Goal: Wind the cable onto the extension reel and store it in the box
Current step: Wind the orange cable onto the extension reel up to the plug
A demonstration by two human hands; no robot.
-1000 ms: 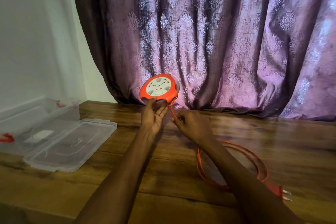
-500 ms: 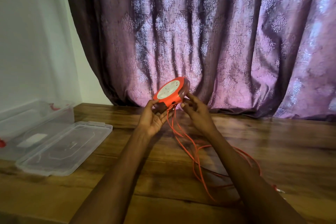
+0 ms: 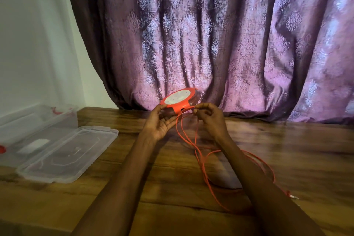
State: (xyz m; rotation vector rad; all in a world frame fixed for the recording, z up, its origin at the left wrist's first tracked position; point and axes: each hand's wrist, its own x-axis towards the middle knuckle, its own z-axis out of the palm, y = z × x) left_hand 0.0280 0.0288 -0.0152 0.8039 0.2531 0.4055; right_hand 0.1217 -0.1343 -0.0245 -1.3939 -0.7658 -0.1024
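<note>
**Orange reel held above the wooden table, cable trailing down**

Orange plastic catches the eye first: a round, flat extension reel (image 3: 180, 99) with a white socket face is lifted clear of the brown wooden table (image 3: 287, 149), tilted so its face looks up and toward the person. The left hand (image 3: 160, 120) cradles it from below and from the left, palm up, thumb on the near rim and fingers curled under the body. The right hand (image 3: 209, 116) is at the reel's right edge, fingertips drawn together in a pinch on the thin orange cable (image 3: 201, 161) just where it leaves the reel.

From that spot the cable hangs in several strands between the two forearms, reaches the tabletop and spreads into loose loops that pass under the right forearm. Its plug end (image 3: 292, 195) lies on the wood at the far right, small and blurred.

Well off to the left sits a clear plastic storage box (image 3: 44, 119) with red latches, open at the top, a white rectangle showing at its bottom. Its clear flat lid (image 3: 76, 151) lies on the table just beside it, on the near right side. A purple patterned curtain (image 3: 229, 44) hangs behind the table, with a white wall (image 3: 28, 44) to its left.
</note>
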